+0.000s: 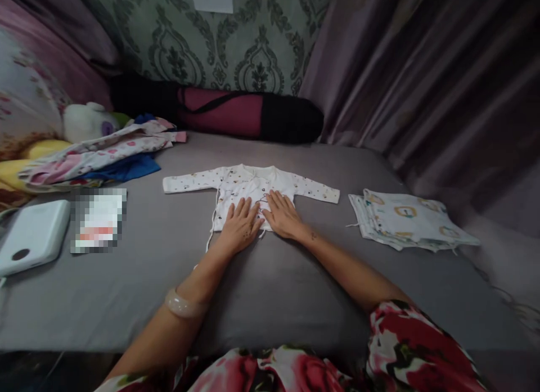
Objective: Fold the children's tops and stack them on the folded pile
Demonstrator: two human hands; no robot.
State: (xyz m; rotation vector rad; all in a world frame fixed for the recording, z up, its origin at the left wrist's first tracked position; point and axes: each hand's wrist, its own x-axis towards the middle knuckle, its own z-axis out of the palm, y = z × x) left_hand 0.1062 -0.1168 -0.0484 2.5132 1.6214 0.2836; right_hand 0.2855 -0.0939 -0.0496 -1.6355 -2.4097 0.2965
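Observation:
A small white printed baby shirt (240,183) lies face up on the grey sheet (270,302), its two long sleeves stretched out to the sides. My left hand (242,224) rests flat on the lower middle of the shirt, fingers extended. Beside it, my right hand (282,215) lies flat on the shirt's lower right part, fingers also extended. The hands are close together and hold nothing. Thin white ties hang from the shirt's left edge and below its hem.
Folded printed cloths (413,217) lie in a stack at right. At left are a white device (36,234), a blurred packet (99,220), crumpled clothes (122,153) and a plush toy (86,122). A black and maroon long bag (223,112) lies along the back wall.

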